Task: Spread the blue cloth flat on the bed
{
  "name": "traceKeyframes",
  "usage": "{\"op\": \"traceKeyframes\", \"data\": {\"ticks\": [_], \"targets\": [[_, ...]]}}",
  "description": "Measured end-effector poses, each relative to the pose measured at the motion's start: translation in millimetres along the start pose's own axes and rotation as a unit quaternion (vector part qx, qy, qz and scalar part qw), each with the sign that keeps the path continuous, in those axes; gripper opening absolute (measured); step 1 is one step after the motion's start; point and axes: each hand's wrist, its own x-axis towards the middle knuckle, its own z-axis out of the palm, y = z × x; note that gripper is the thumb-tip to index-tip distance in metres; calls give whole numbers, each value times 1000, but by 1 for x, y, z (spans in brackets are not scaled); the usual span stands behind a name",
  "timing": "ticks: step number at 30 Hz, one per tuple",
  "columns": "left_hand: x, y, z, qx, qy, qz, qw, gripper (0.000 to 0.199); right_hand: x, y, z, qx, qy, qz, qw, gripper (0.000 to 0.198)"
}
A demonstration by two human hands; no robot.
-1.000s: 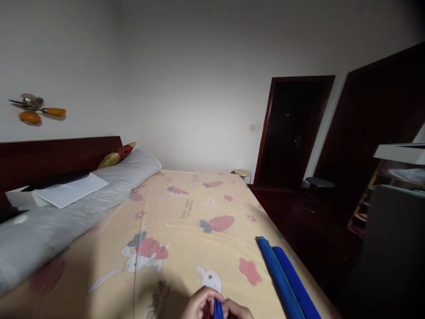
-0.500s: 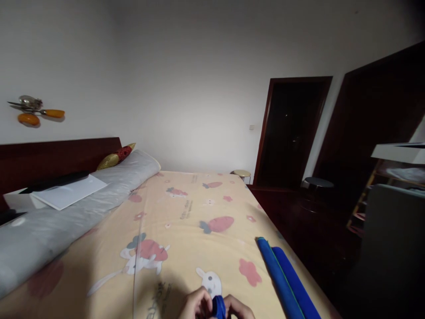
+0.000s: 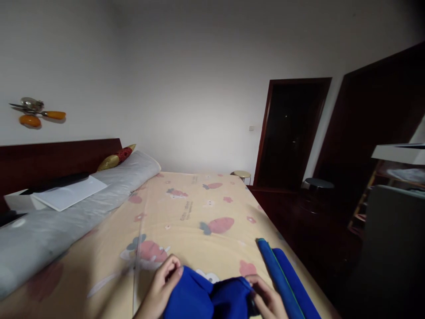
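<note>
Apparently only begun, the blue cloth [image 3: 206, 299] is bunched and slack between the hands at the near edge of the bed, neither spread flat nor folded. The left hand [image 3: 161, 288] pinches its left edge with curled fingers; the right hand [image 3: 267, 299] grips the right side, fingers closed over the fabric. Just beside the right hand lies a rolled blue mat [image 3: 283, 279] near the bed's edge. Underneath is a yellow cartoon-print sheet [image 3: 199, 208], a grey bolster [image 3: 76, 212] by the dark headboard [image 3: 49, 159], and a dim room with a dark doorway [image 3: 292, 133].

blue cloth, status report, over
Left hand and right hand both gripping blue cloth, held over the bed sheet. Folded blue roll lies just right.
</note>
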Motion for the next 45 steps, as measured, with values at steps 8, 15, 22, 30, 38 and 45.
{"op": "traceKeyframes", "data": {"ticks": [8, 15, 22, 30, 38, 45], "targets": [[10, 10, -65, 71, 147, 79, 983, 39, 6, -15, -71, -53, 161, 4, 985, 47], [3, -1, -106, 190, 221, 107, 951, 33, 14, -15, -101, -136, 241, -8, 961, 52], [4, -23, -153, 301, 262, 148, 905, 25, 17, -8, -126, -164, 291, 16, 943, 55], [1, -39, -191, 374, 251, 248, 858, 20, 11, -23, -122, -183, 345, 103, 915, 71], [5, -31, -183, 352, 371, 162, 844, 15, 11, -28, -115, -162, 374, 109, 907, 68], [11, -47, -198, 313, 315, 131, 886, 25, 15, -21, -123, -154, 342, 103, 921, 68]]}}
